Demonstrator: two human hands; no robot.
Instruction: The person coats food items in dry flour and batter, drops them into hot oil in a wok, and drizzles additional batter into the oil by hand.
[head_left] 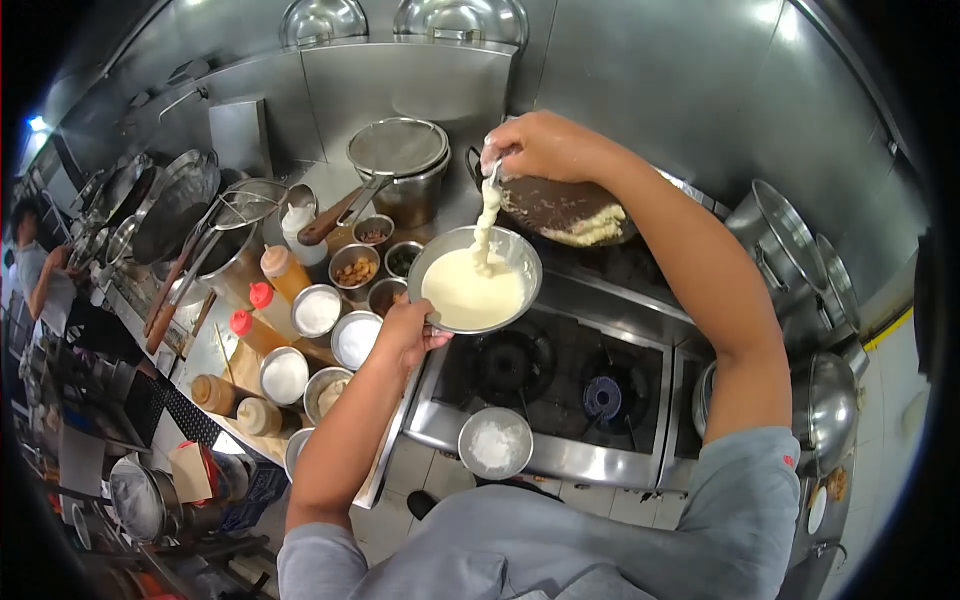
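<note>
Head view: our right hand (545,150) is up high, elbow bent, fingers pinching a gooey strip (487,215) that hangs into the bowl (530,281). Our left hand (403,334) squeezes the bowl's near edge with its fingers. The pan (550,203) is close; open room lies over the stove (560,372).

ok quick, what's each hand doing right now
Left hand: closed on the edge of the bowl of batter.
Right hand: fingers closed on a batter-coated piece above the bowl; can't tell what's under the coating.

No text, number or sign is legible.
</note>
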